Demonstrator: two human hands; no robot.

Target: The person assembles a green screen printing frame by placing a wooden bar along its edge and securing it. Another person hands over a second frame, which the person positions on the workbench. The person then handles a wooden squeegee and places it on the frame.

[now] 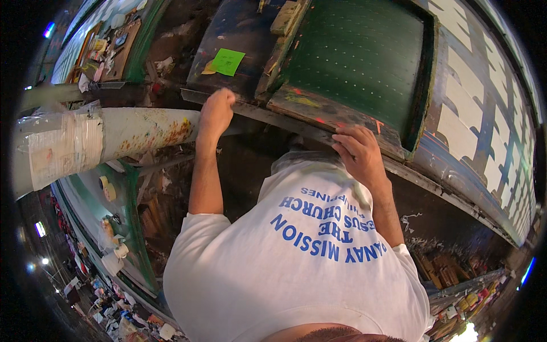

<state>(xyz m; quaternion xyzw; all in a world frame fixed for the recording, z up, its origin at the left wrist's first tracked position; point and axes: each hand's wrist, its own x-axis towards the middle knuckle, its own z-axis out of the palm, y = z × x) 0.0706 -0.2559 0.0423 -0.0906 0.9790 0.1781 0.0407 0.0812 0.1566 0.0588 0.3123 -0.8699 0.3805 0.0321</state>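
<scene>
A screen printing frame (347, 117) with dark green mesh dotted in white lies on the table ahead of me. Its wooden border is smeared with paint. My right hand (360, 153) is at the frame's near bar, its bent fingers closed on that edge. My left hand (217, 112) is curled into a loose fist by the table's front rail (250, 108), left of the frame; its fingers hide whatever may be inside. A bright green square of paper (228, 61) lies on the dark board (242, 34) beyond that hand.
To my left runs a thick pale pipe-like bar (151, 130) wrapped partly in clear plastic. Right of the frame, the long table carries pale printed panels (464, 85). A tray of small items (117, 48) stands at the far left. Tape rolls (107, 188) lie on another surface.
</scene>
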